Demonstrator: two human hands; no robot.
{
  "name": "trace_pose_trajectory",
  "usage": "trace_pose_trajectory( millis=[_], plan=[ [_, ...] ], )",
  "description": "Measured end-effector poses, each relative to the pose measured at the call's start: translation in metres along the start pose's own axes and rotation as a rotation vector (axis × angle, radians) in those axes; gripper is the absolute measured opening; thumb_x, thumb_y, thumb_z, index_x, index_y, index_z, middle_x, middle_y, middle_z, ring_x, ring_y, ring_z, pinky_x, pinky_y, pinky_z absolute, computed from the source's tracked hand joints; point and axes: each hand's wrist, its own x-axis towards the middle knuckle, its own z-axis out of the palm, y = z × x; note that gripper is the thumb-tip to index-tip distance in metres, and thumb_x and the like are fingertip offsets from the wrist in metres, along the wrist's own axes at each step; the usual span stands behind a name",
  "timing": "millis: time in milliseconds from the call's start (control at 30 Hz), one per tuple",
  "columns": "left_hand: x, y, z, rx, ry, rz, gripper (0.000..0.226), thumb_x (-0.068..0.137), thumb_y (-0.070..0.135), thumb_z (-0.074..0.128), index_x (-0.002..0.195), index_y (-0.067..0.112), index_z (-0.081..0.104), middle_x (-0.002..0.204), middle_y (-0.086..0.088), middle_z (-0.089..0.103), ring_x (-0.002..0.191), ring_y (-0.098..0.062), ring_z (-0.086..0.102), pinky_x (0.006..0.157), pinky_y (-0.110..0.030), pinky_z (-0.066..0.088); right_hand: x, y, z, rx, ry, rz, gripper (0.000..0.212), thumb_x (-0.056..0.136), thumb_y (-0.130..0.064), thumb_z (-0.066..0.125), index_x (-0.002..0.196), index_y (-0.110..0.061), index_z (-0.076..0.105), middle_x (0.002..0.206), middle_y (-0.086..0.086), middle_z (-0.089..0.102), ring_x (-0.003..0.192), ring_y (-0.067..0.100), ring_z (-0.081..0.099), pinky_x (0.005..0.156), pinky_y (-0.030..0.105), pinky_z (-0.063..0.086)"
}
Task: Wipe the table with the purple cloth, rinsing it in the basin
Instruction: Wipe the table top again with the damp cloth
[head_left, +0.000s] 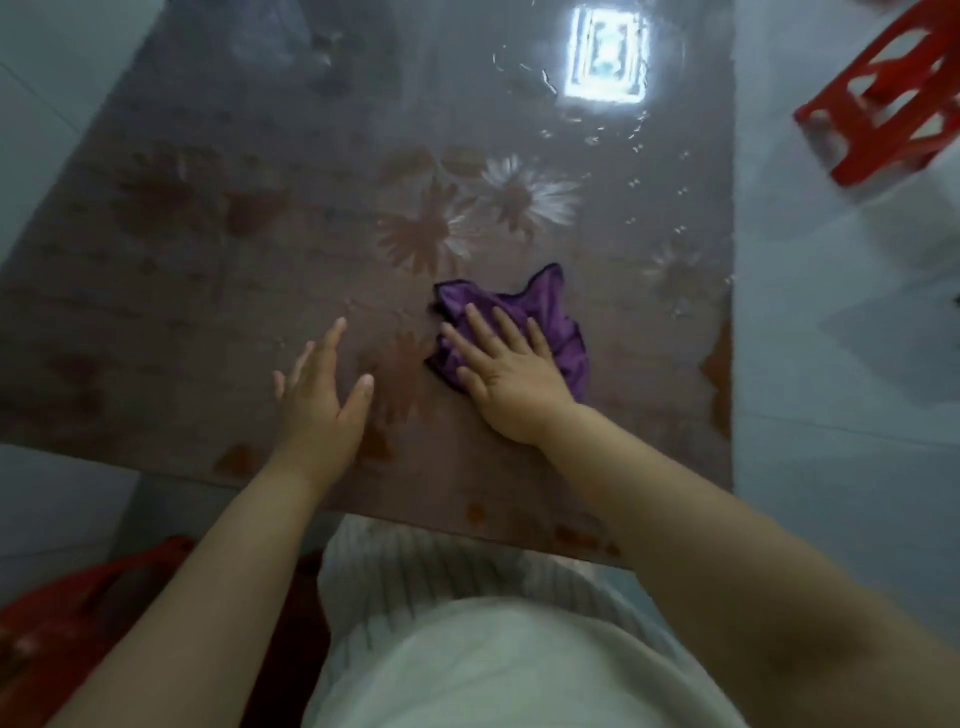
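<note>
Both hands are out over the desk (208, 260), seen from above. The right hand (506, 374) lies flat on the purple cloth (550, 312), palm down, fingers straight and a bit spread, pressing it to the surface rather than gripping it. The cloth is bunched and creased, w/ a dark-edged corner sticking up toward the far side. It sits on the right half of the desk, nearer the front edge than the back and clear of the right edge.

The left hand (319, 400) is just beside it to the left, not touching the cloth. It is wide: fingers straight and fanned, thumb out, holding nothing. Can't tell whether the palm touches the desk or sits just above it.

The desk top is glossy, brownish, w/ a printed flower pattern (467, 218) approx. mid-surface. A bright ceiling-light reflection (605, 54) shows at the far right part, w/ water drops (636, 140) scattered around and below it (so that area reads as wet).

On the pale tiled floor (831, 338) at top right stands a red plastic stool (893, 88), well apart from the desk. At bottom left is a red plastic item (78, 597), blurred; can't tell what it is. The person's light ribbed top (467, 587) fills the bottom centre, touching the front edge of the desk.
</note>
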Motion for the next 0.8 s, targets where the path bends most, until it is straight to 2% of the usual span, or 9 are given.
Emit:
trace_pose_trajectory(
  millis=[67,133,233,333,400,500,567,700,800],
  plan=[
    [-0.022,0.020,0.018,-0.016,0.020,-0.014,0.058,0.090,0.019,0.049,0.142,0.021,0.024,0.149,-0.007,0.032,0.140,-0.025,0.020,0.114,-0.044,-0.003,-0.042,-0.014,0.017,-0.026,-0.081,-0.244,0.050,0.098,-0.047,0.015,0.144,-0.044,-0.001,0.156,-0.011,-0.008,0.142,0.014,-0.013,0.106,0.037,-0.023],
    [-0.044,0.037,0.030,-0.009,0.045,-0.013,0.057,0.090,0.018,0.050,0.142,0.020,0.025,0.148,-0.007,0.034,0.139,-0.026,0.022,0.113,-0.047,-0.001,-0.086,-0.005,0.024,-0.041,-0.141,-0.411,0.049,0.098,-0.046,0.016,0.144,-0.044,0.000,0.153,-0.014,-0.010,0.138,0.010,-0.016,0.104,0.035,-0.028],
    [-0.068,0.050,0.035,-0.003,0.069,-0.039,0.056,0.092,0.020,0.048,0.142,0.023,0.023,0.148,-0.004,0.032,0.140,-0.023,0.020,0.113,-0.045,-0.003,-0.124,0.048,0.016,-0.067,-0.150,-0.477,0.047,0.097,-0.049,0.011,0.143,-0.047,-0.002,0.148,-0.019,-0.013,0.135,0.007,-0.021,0.107,0.032,-0.026],
    [-0.081,0.050,0.037,0.013,0.055,-0.076,0.056,0.092,0.023,0.046,0.142,0.025,0.021,0.150,-0.002,0.030,0.142,-0.020,0.014,0.113,-0.041,-0.007,-0.121,0.106,-0.006,-0.115,-0.084,-0.415,0.046,0.096,-0.051,0.009,0.139,-0.048,-0.007,0.149,-0.021,-0.011,0.139,0.008,-0.014,0.112,0.033,-0.018],
    [-0.084,0.049,0.042,0.017,0.045,-0.098,0.056,0.092,0.023,0.046,0.142,0.025,0.022,0.150,-0.003,0.029,0.142,-0.020,0.012,0.113,-0.041,-0.007,-0.093,0.135,-0.024,-0.132,-0.068,-0.282,0.045,0.097,-0.050,0.011,0.137,-0.050,-0.011,0.148,-0.022,-0.013,0.142,0.009,-0.010,0.112,0.033,-0.015],
    [-0.083,0.052,0.058,0.013,-0.020,-0.099,0.056,0.092,0.025,0.045,0.142,0.028,0.020,0.151,-0.003,0.026,0.142,-0.017,0.008,0.113,-0.039,-0.008,-0.045,0.143,-0.045,-0.091,-0.078,-0.062,0.047,0.098,-0.049,0.012,0.142,-0.048,-0.005,0.155,-0.015,-0.010,0.144,0.014,-0.009,0.112,0.037,-0.013],
    [-0.079,0.060,0.073,0.001,-0.075,-0.067,0.056,0.093,0.027,0.043,0.142,0.031,0.018,0.152,0.000,0.024,0.142,-0.014,0.005,0.112,-0.037,-0.010,-0.033,0.128,-0.042,-0.074,-0.076,-0.032,0.049,0.097,-0.050,0.011,0.143,-0.046,-0.003,0.157,-0.011,-0.009,0.144,0.016,-0.011,0.112,0.041,-0.013],
    [-0.066,0.086,0.098,-0.005,-0.132,0.018,0.057,0.093,0.029,0.043,0.143,0.032,0.016,0.152,0.004,0.023,0.142,-0.014,0.004,0.112,-0.037,-0.012,-0.072,0.098,-0.017,-0.048,-0.151,-0.290,0.046,0.094,-0.055,0.003,0.138,-0.055,-0.010,0.152,-0.016,-0.018,0.140,0.014,-0.022,0.107,0.038,-0.026],
    [-0.058,0.100,0.104,0.008,-0.128,0.025,0.057,0.092,0.028,0.043,0.143,0.031,0.017,0.152,0.003,0.025,0.142,-0.020,0.008,0.113,-0.037,-0.011,-0.122,0.095,-0.006,-0.036,-0.250,-0.526,0.043,0.093,-0.057,0.000,0.135,-0.058,-0.011,0.152,-0.017,-0.016,0.137,0.012,-0.029,0.106,0.039,-0.029]
  ],
)
